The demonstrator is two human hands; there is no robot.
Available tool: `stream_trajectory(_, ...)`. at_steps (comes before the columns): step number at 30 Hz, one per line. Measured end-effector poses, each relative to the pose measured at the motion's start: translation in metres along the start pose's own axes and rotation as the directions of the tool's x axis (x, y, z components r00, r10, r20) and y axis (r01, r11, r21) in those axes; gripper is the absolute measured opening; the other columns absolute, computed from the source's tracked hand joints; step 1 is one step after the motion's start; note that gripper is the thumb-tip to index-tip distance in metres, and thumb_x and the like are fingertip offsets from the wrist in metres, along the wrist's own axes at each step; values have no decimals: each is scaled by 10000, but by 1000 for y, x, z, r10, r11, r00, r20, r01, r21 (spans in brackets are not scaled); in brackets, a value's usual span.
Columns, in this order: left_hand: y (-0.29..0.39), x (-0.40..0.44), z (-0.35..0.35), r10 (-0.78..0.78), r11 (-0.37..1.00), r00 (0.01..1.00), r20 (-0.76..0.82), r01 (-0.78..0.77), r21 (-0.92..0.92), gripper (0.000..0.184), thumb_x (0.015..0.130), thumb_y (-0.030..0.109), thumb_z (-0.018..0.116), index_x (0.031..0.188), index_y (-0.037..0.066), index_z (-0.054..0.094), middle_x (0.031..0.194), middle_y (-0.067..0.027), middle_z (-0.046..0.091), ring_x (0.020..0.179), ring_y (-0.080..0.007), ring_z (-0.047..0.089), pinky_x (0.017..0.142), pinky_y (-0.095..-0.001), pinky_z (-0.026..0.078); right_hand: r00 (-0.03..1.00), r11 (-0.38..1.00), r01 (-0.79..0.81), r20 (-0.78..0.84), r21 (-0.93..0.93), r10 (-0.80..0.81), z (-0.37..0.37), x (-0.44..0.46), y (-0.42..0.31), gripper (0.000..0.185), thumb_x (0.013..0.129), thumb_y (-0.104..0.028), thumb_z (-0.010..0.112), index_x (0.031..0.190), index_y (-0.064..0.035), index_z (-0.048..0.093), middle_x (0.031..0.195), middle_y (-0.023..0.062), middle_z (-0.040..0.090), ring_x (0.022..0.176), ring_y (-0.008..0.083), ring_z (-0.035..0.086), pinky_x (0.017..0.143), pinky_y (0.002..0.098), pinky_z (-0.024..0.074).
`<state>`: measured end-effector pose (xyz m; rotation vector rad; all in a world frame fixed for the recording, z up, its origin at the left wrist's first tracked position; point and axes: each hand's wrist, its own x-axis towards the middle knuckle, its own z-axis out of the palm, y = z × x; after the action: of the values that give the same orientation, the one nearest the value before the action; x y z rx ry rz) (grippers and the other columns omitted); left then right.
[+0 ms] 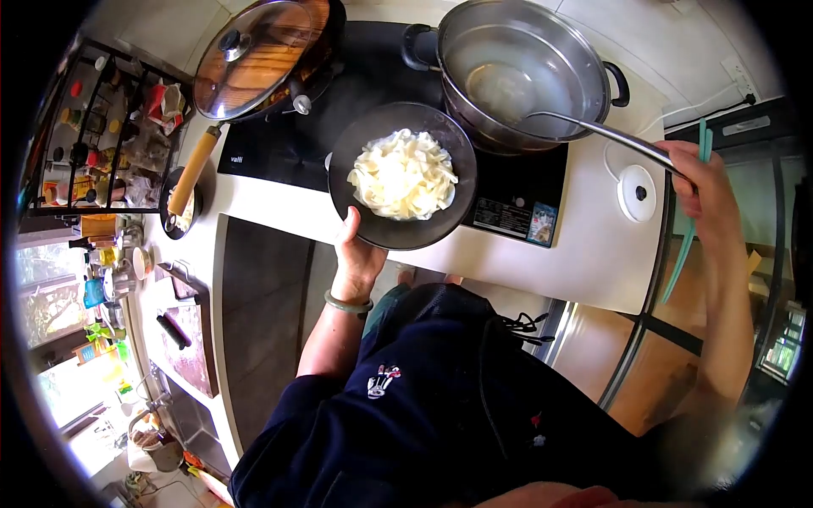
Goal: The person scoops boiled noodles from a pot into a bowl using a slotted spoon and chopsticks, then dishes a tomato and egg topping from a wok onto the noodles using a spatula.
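My left hand (359,251) is closed on the near rim of a dark bowl (403,234), held above the front of the cooktop. Wide white noodles (403,176) are heaped in it. At the right, my right hand (702,182) is wrapped round the long handle of a metal ladle (627,140). The same hand also holds green chopsticks (680,258), which point downward. The ladle's head dips into cloudy liquid (501,91) in a large steel pot (584,46) at the back right, so its bowl is hidden.
A wok with a glass lid (262,63) and wooden handle (193,169) stands on the left of the black cooktop (279,152). A white round charger (637,193) lies on the counter (584,271) at right. A spice rack (106,127) stands far left, near a small dark dish (179,222).
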<state>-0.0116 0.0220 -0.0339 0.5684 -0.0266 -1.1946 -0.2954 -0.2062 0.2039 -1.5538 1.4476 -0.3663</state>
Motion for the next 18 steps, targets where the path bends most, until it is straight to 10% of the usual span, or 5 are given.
stream_trajectory(18,7,1,2,-39,998,997,60,41,-38,565,812,329,560,1238,8,377,1248,-97,441,1149,-233,415,977,-349,309,969,990,99,-215,-99,-119,-23,-31,-43,333,819,-286,521,1055,-54,554,479,-92,328,371,-7,221,336,170,130)
